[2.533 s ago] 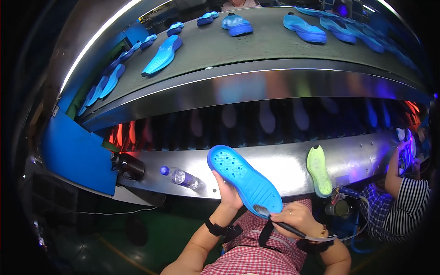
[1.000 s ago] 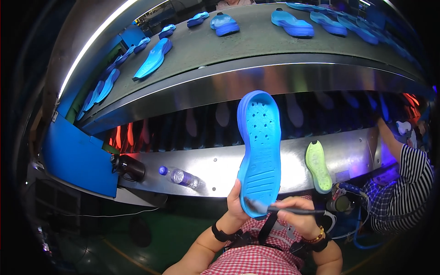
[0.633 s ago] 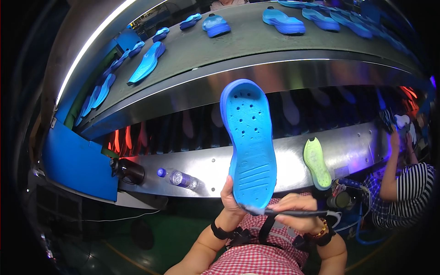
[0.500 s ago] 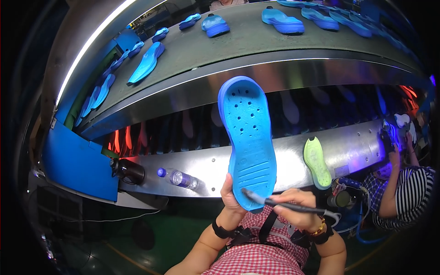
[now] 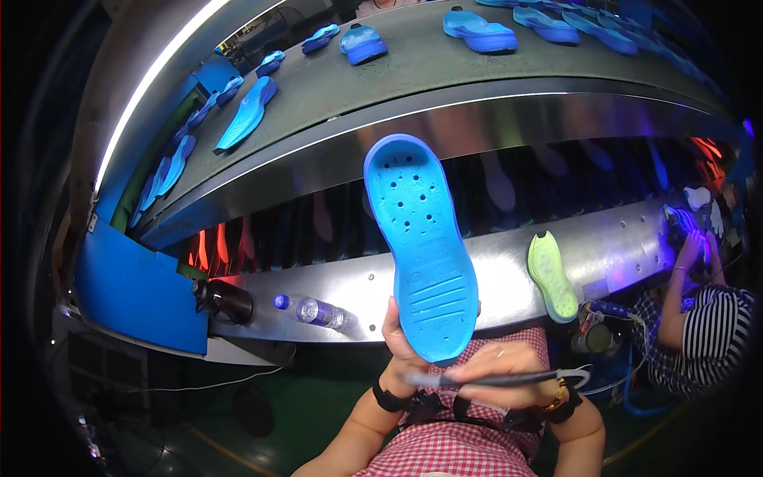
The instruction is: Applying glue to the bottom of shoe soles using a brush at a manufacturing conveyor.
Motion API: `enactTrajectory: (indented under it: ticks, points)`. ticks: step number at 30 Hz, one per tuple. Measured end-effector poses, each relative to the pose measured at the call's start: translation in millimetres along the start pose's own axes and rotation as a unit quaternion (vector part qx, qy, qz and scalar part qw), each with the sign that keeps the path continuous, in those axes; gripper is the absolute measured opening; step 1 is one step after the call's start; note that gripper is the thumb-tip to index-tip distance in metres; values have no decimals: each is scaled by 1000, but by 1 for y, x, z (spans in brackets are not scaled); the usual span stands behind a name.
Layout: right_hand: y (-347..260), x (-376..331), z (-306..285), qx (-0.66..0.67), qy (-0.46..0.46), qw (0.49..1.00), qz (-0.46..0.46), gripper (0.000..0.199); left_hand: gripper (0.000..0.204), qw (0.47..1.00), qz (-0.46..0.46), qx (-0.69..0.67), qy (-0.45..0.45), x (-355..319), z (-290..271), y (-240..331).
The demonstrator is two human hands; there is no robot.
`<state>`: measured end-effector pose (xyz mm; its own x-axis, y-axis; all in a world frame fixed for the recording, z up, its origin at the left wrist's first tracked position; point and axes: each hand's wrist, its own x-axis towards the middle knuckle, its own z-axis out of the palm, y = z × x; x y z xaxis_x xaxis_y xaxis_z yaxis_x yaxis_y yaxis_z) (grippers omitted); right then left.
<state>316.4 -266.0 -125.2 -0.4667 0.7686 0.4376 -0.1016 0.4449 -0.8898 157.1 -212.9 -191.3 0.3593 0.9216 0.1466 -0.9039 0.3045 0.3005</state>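
Note:
My left hand (image 5: 400, 343) grips the heel end of a blue shoe sole (image 5: 421, 246) and holds it upright, its perforated face toward me, toe pointing up. My right hand (image 5: 501, 367) is closed around a thin dark brush-like tool (image 5: 485, 380), held sideways just under the sole's heel, with its tip pointing left toward my left hand. Both wrists wear dark straps.
A grey conveyor belt (image 5: 413, 71) above carries several blue soles. On the steel ledge (image 5: 509, 270) lie a yellow-green sole (image 5: 553, 275), a clear bottle (image 5: 311, 310) and a dark bottle (image 5: 224, 300). A person in a striped shirt (image 5: 707, 334) works at the right.
The sole was lying slanted low over the ledge; my left hand has raised it upright. The toe has since tilted leftward. My right hand keeps the tool at the heel.

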Motion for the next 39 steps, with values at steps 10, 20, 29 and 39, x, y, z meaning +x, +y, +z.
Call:
enactTrajectory:
  ticks: [10, 20, 29, 39]
  points:
    - [17, -12, -12, 37, 102, 993, 38, 25, 81, 997, 2, 52, 51, -4, -11, 7]
    - [7, -3, -28, -10, 88, 983, 163, 23, 78, 993, 5, 110, 38, -3, -10, 15]
    - [13, -3, -27, -101, -37, 994, 20, 20, 67, 997, -12, 78, -17, 0, -11, 23]
    - [-3, -2, -51, -102, -186, 975, 68, 22, 57, 950, -288, 117, 24, 2, -4, 27]
